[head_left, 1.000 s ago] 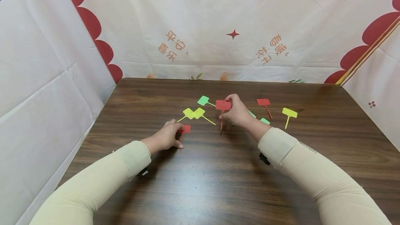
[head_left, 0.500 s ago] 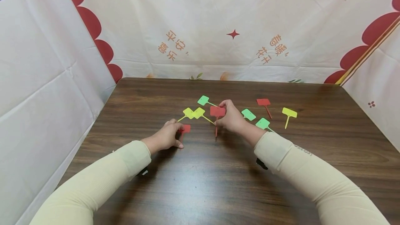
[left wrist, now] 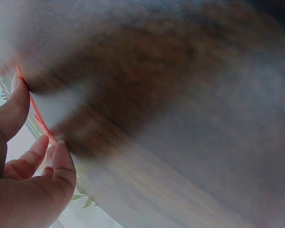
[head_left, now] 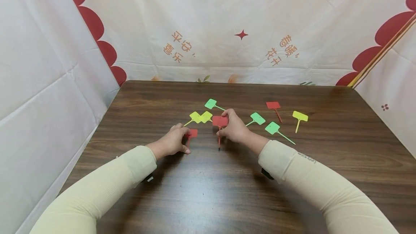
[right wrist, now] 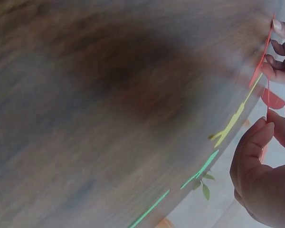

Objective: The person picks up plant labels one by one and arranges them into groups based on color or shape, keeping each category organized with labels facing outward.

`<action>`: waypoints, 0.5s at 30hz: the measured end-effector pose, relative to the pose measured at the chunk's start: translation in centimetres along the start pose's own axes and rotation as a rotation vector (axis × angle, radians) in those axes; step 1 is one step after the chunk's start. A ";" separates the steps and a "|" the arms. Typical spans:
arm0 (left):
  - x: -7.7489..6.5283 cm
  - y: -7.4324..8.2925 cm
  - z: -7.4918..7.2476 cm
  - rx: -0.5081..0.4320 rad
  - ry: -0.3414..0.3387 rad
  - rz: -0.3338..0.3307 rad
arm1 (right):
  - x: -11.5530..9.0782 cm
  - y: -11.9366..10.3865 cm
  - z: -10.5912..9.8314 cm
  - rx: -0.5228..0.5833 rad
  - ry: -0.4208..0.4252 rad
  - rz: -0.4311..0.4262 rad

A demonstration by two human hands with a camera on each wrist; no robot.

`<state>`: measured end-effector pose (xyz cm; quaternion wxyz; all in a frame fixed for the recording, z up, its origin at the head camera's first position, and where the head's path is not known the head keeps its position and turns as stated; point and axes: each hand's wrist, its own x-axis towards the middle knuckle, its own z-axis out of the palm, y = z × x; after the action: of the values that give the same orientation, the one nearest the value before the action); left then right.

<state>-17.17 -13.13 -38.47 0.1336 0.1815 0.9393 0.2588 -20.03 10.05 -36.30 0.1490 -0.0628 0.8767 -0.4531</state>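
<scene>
Two hands at work with plant-tag shapes on a wooden table [head_left: 208,198]. Compared with the frame one second earlier, the right hand [head_left: 236,129] is farther left and nearer the viewer, bringing the carried red tag [head_left: 220,121] toward the left hand [head_left: 172,142]. Two green tags [head_left: 258,118] [head_left: 272,128], then largely covered by the right hand and wrist, are now exposed; the left hand is unchanged. The right thumb and fingers pinch the carried tag; whether its stem touches the table cannot be told. The left fingers and thumb, set apart, hold a second red tag [head_left: 194,133] at its head and stem end. Two yellow tags [head_left: 195,117] [head_left: 206,117] meet at their heads just beyond.

Orange characters on the backdrop [head_left: 214,17] read 平安喜乐 and 春暖花开; letters at the top are cut off, and lettering on the right sleeve [head_left: 292,158] is too small to read.

The table's far edge lies beyond all the tags. Broad tabletop extends between the sleeves, and more lies right of the outermost yellow tag [head_left: 300,116].
</scene>
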 end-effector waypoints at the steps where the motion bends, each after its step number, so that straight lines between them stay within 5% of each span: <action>1: 0.0 0.0 0.0 0.002 0.000 -0.001 | 0.0 0.0 0.1 -0.008 0.000 0.000; 15: 0.2 -0.1 0.2 0.017 0.015 0.002 | 0.2 -0.5 1.9 -0.025 -0.015 -0.020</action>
<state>-17.32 -13.08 -38.71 0.1247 0.1817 0.9422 0.2522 -19.58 8.25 -37.01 0.1503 -0.0769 0.8803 -0.4433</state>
